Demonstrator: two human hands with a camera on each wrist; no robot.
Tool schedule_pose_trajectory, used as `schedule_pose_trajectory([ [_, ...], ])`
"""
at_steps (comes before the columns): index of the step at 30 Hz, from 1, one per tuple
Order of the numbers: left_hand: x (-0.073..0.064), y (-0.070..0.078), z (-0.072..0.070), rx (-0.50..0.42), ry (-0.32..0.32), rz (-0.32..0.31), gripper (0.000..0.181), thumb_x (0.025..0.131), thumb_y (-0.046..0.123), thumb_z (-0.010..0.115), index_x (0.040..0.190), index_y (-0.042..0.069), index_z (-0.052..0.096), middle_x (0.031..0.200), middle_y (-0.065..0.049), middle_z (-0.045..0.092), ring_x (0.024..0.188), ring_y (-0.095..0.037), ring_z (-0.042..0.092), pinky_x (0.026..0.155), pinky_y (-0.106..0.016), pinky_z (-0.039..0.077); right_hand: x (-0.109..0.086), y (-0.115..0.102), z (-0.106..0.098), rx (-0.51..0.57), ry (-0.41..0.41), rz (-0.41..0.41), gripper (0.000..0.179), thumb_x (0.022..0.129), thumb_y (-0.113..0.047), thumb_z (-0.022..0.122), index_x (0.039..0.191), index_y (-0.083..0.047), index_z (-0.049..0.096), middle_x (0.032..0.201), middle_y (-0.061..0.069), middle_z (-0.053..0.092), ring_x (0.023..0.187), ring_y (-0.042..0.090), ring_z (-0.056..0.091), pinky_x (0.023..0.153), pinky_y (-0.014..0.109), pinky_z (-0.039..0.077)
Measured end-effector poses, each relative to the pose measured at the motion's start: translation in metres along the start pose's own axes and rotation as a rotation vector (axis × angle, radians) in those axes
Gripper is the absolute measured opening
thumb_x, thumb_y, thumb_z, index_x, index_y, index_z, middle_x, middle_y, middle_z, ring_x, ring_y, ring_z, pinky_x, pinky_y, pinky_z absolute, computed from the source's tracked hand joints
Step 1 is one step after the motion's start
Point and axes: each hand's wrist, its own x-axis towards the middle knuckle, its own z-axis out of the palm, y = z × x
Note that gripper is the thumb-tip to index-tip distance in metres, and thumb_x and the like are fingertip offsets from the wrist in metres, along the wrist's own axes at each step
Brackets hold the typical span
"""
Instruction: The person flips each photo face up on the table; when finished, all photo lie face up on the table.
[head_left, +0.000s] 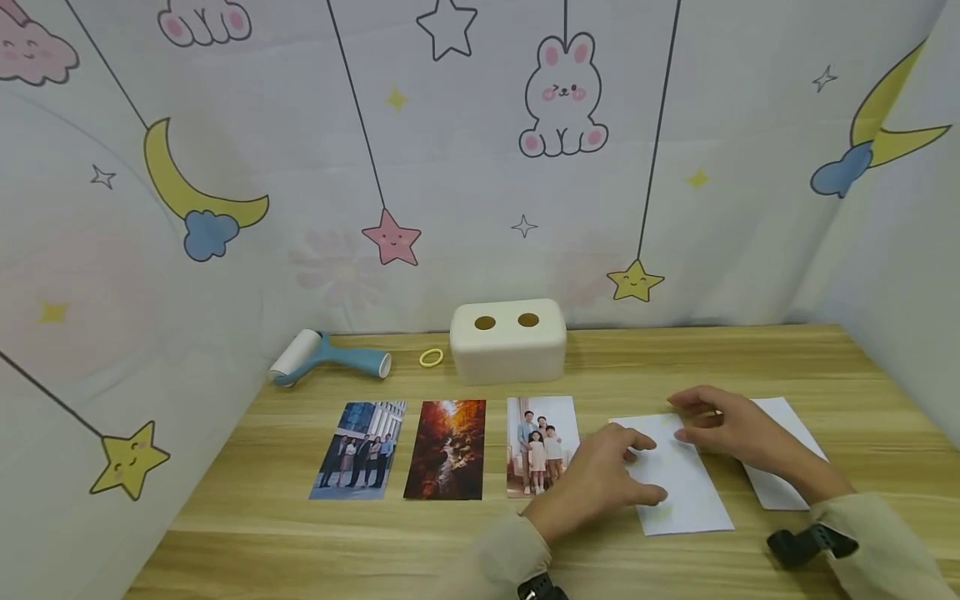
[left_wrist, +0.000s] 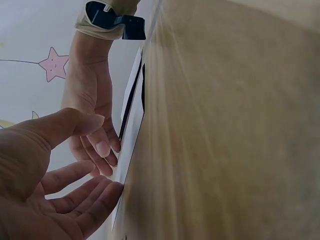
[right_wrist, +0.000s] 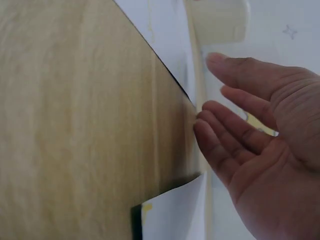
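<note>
Three photos (head_left: 445,450) lie on the wood-grain desk (head_left: 285,550) before a cartoon-printed cloth (head_left: 465,167), a white card (head_left: 684,492) to their right beneath the left hand (head_left: 596,473) and right hand (head_left: 727,429), both loosely spread.

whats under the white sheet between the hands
Wooden table shows around the sheet; the sheet's underside and whatever lies directly beneath are covered. The left hand also hides part of its left edge in the head view.

Screened-off work nook, building type undeterminable: wood-grain worktop (head_left: 360,550) across lower frame; cartoon-printed cloth (head_left: 465,183) behind, with crescent moon (head_left: 167,171) upper left, rabbit (head_left: 564,108) upper centre.
</note>
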Motion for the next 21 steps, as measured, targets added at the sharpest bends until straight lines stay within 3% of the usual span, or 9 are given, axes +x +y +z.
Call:
schedule_pose_trajectory([
  [8, 0.0009, -0.0015, 0.0028, 0.149, -0.068, 0.084, 0.052, 0.076, 0.032, 0.098, 0.121, 0.014, 0.08, 0.101, 0.009, 0.067, 0.089, 0.004, 0.057, 0.078, -0.01, 0.043, 0.0004, 0.0027, 0.0022, -0.023, -0.014, -0.003, 0.042, 0.095, -0.014, 0.082, 0.131, 0.002, 0.068, 0.127, 0.016, 0.07, 0.113, 0.032, 0.068, 0.09, 0.03, 0.057],
  [21, -0.0025, 0.0005, 0.0065, 0.274, -0.129, 0.104, 0.072, 0.072, 0.045, 0.099, 0.133, 0.015, 0.074, 0.121, 0.009, 0.058, 0.103, -0.001, 0.051, 0.088, -0.011, 0.042, -0.0005, -0.0006, -0.0015, -0.019, -0.035, -0.007, 0.041, 0.097, -0.015, 0.08, 0.131, 0.003, 0.067, 0.125, 0.014, 0.071, 0.112, 0.031, 0.068, 0.09, 0.03, 0.057],
])
